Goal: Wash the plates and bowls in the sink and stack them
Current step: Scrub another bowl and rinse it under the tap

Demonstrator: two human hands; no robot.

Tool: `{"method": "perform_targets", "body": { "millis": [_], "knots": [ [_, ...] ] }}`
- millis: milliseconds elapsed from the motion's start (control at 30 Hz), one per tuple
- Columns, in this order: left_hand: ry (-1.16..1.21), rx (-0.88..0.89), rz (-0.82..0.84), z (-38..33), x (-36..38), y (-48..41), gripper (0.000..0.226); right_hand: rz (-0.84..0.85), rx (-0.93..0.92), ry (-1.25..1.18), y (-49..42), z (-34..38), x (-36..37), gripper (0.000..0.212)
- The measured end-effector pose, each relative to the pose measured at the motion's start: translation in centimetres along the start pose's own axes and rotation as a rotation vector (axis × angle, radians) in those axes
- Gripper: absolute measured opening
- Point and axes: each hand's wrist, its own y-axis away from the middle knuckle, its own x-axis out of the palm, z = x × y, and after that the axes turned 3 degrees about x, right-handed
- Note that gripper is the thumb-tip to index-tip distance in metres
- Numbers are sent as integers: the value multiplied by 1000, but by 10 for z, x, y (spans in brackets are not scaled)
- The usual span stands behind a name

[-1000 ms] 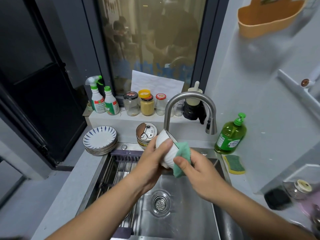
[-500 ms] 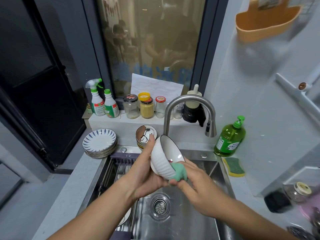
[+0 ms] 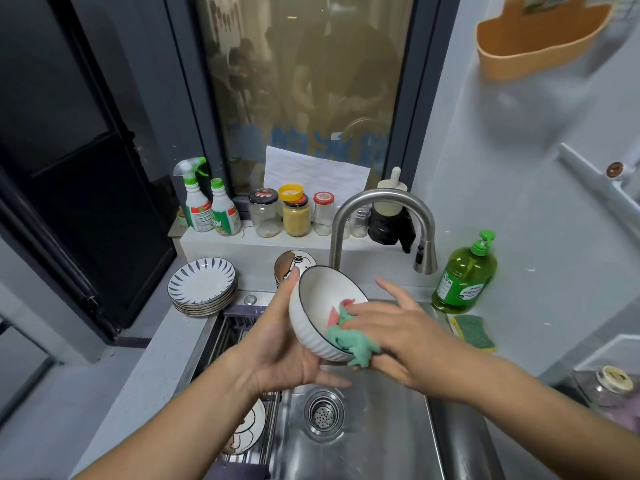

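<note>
Washing stage: left hand (image 3: 277, 355) grips a white ribbed ceramic bowl (image 3: 318, 306) with a dark rim, thumb on the rim and fingers curled beneath, the bowl tilted above the stainless steel sink (image 3: 381, 431). Right hand (image 3: 398, 334) pinches a crumpled green cloth (image 3: 349, 339) over the bowl's near rim, index finger extended. Stack of blue-striped white plates (image 3: 202, 284) rests on the grey surface (image 3: 156, 368) left of the sink; cartoon-printed bowls (image 3: 294, 262) stand behind the sink.
</note>
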Motion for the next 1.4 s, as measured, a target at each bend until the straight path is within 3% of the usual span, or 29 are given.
{"method": "perform_targets", "body": {
  "millis": [100,167,233,333,433,500,600,667,767,867,1000,1067,1233,1333,1400],
  "knots": [
    [-13,-49,98,0,-2,-4,115,3,95,-154,2,7,7,34],
    [26,58,148,7,2,-5,109,-31,215,-331,7,10,14,28],
    [41,205,87,17,5,-7,107,-34,296,-401,9,11,18,18],
    [-6,287,-66,23,9,-8,124,-85,319,-495,6,21,20,11],
    [-28,244,-82,16,14,-6,104,-138,316,-610,-2,31,15,17],
    [34,158,-70,11,13,-7,95,-84,260,-474,-3,26,11,22],
    [33,17,-76,5,0,-10,112,41,191,-347,-2,14,4,28],
    [-44,-30,-42,3,-2,-10,120,37,213,-418,1,12,2,26],
    [-56,82,3,16,2,-12,108,-38,378,-624,7,12,6,16],
    [-182,199,-149,29,8,-14,99,-42,506,-816,8,15,12,15],
    [-252,143,-232,27,12,-15,90,-6,580,-999,5,19,15,10],
    [-186,80,-212,23,11,-14,84,-23,578,-976,6,19,15,15],
    [-69,-68,-30,20,-1,-13,111,51,562,-916,11,16,8,13],
    [-87,72,21,32,0,-13,111,41,560,-869,15,18,10,11],
    [-86,174,-22,36,0,-10,117,31,522,-801,16,23,13,21]
  ]
}}
